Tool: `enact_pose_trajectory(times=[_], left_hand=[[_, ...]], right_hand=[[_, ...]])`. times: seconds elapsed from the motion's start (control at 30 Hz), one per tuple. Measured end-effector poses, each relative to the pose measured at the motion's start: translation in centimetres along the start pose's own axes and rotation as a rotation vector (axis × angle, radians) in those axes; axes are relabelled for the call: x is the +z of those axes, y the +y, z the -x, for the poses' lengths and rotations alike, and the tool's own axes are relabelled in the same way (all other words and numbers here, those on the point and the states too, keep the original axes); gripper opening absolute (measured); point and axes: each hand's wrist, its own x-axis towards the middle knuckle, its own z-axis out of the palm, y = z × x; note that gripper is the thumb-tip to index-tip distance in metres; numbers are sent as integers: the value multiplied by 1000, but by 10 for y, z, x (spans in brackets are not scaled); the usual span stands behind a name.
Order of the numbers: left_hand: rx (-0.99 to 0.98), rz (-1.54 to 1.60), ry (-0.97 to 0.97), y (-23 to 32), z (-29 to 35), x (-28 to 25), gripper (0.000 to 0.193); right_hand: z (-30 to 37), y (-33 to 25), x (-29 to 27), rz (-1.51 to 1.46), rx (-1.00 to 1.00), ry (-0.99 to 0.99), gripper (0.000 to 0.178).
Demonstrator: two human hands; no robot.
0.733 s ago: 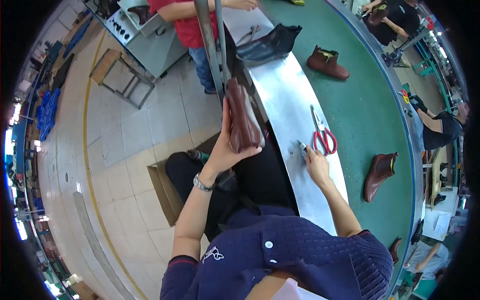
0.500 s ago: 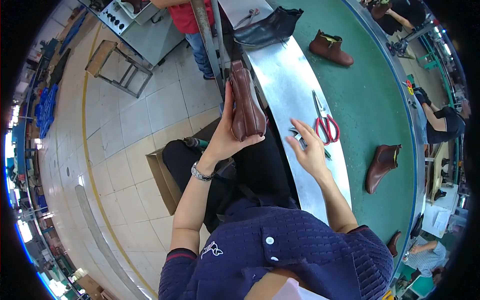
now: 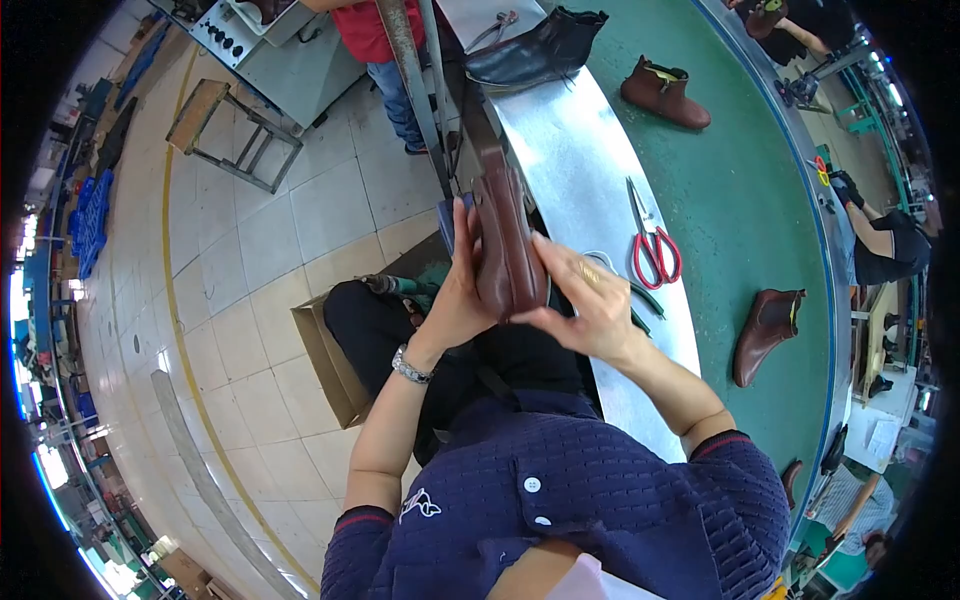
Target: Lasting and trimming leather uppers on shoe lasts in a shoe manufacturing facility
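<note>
A glossy brown leather boot (image 3: pixel 508 245) is held above my lap, its seamed, rounded end toward me. My left hand (image 3: pixel 462 305), with a metal watch at the wrist, grips it from the left and below, fingers along its side. On the other side my right hand (image 3: pixel 592 300), wearing a ring, presses its fingers to the leather, thumb at the near end. Scissors (image 3: pixel 655 248) with red handles lie on the metal strip, right of my right hand. A green-handled tool (image 3: pixel 648 302) is partly covered by that hand.
On the metal ledge (image 3: pixel 560 130) stands a black boot (image 3: pixel 540 52). More brown boots (image 3: pixel 665 93) (image 3: pixel 768 335) rest on the green bench (image 3: pixel 720 220). An open cardboard box (image 3: pixel 325 365) sits left of my legs, beside a power tool (image 3: pixel 400 285). A stool (image 3: pixel 230 130) and a person in red (image 3: pixel 372 35) are beyond.
My right hand has moved left from over the ledge onto the boot. The boot has come slightly nearer and to the right, with my left hand still gripping it.
</note>
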Motion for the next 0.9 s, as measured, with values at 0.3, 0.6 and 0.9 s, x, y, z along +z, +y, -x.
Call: enact_pose_trajectory(times=[0.3,0.6,0.9], left_hand=[[-175,-144,-90,-10,39,8,97],[129,-350,-5,-10,25,3,99],[199,-842,288,27,18,-7,112]], right_hand=[[67,-30,-2,-152,-9,15,66],[68,-27,-13,-369,19,-23,79],[49,-20,-1,-1101,768,183,64]])
